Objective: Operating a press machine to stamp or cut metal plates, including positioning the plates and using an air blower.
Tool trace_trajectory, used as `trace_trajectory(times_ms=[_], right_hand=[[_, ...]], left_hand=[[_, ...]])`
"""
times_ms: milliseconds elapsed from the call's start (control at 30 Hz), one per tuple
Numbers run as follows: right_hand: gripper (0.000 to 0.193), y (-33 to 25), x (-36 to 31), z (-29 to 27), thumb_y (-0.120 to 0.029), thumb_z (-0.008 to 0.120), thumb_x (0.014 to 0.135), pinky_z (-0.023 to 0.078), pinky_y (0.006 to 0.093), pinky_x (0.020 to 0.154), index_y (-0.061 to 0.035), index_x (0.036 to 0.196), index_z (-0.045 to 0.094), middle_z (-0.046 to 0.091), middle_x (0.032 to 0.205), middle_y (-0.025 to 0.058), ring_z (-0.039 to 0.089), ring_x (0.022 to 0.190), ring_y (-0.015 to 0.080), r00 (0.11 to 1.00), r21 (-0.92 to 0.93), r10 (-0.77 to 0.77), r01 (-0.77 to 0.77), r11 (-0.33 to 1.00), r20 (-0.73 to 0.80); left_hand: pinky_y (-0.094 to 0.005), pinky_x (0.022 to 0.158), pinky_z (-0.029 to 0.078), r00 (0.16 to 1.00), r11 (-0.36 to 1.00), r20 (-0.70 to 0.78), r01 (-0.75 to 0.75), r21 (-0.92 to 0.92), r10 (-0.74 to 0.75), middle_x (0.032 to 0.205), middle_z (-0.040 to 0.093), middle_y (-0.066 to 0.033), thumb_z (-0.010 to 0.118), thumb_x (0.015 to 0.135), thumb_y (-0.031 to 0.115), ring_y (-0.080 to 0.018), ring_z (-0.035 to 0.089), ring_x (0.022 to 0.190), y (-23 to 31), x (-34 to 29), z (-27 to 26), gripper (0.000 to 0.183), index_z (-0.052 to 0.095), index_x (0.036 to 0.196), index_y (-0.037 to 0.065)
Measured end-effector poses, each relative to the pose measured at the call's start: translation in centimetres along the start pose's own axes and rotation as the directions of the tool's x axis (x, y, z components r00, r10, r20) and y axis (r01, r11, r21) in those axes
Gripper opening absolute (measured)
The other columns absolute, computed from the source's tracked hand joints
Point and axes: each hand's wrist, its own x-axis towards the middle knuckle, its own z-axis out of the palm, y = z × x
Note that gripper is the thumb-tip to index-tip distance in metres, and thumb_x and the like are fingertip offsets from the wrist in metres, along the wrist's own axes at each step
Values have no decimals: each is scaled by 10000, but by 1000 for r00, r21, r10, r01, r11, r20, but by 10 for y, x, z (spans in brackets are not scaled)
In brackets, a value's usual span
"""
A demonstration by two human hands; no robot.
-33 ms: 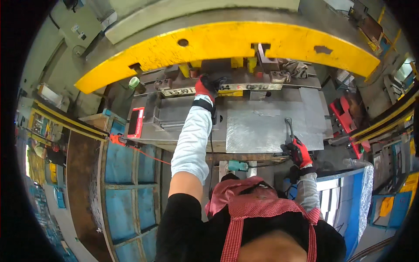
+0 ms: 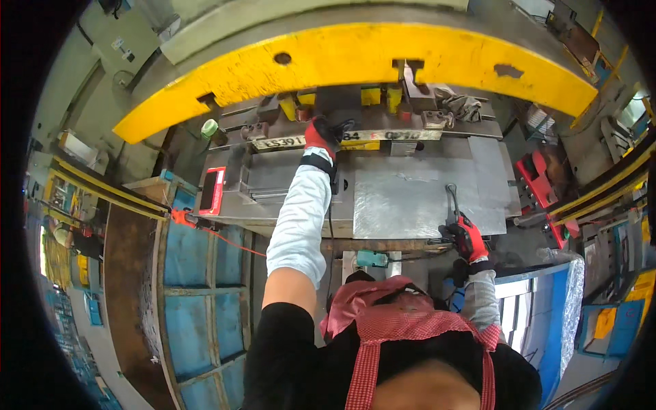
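A long metal bar [image 2: 403, 135] with a white marked face lies across the machine bed beneath the yellow beam. Over its middle reaches my left hand [image 2: 322, 135], in a red and black glove, its dark fingers curled at the bar's upper edge; their tips are hard to make out. On the right, my right hand [image 2: 470, 239], gloved alike, is closed on the handle of a wrench [image 2: 452, 193]. The wrench's ring end points away from me, above a flat grey metal sheet [image 2: 396, 198]. Part of the handle is hidden in the glove.
The thick yellow beam [image 2: 355, 58] spans above the bed. A red-framed dark phone-like slab [image 2: 213, 191] lies at the left end. Bunched grey cloth [image 2: 461, 106] sits at the back right. A blue-panelled frame [image 2: 188, 253] stands left; a green power tool [image 2: 372, 259] is below the bed.
The yellow beam has risen slightly, showing more of the bed behind the bar. Both my hands and the wrench stay in place.
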Motion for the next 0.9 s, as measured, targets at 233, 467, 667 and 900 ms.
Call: trace_trajectory(times_ms=[233,467,667,900], right_hand=[[92,53,13,-29,-90,522,806,451,262,539,-48,807,441,488,672,1,538,622,126,984,5,152,-152,988,-88],[511,-56,5,101,-151,593,764,411,229,547,-28,1233,433,523,772,0,472,633,67,983,-370,-184,167,914,-9],[330,-143,146,235,-169,587,793,392,210,574,-42,1092,530,522,765,-28,451,648,47,849,-271,-297,439,857,438],[233,-171,236,260,-34,453,832,414,196,727,-33,1018,592,573,949,12,541,811,109,828,-166,-205,334,928,523]], left_hand=[[-462,709,530,995,993,100,16,-119,-4,963,563,-150,488,849,177,-331,591,787,6,-11,12,247,506,999,-19],[-449,709,534,999,996,27,21,-83,-19,993,572,-145,462,861,184,-331,591,812,9,-12,7,257,491,1059,23],[-487,704,529,999,986,10,51,-157,-50,1011,572,-176,502,840,218,-370,600,788,16,-25,17,307,477,1062,8],[-414,695,539,992,988,-12,127,-88,-129,968,592,-117,488,856,242,-296,599,816,4,-20,23,303,498,1072,30]])
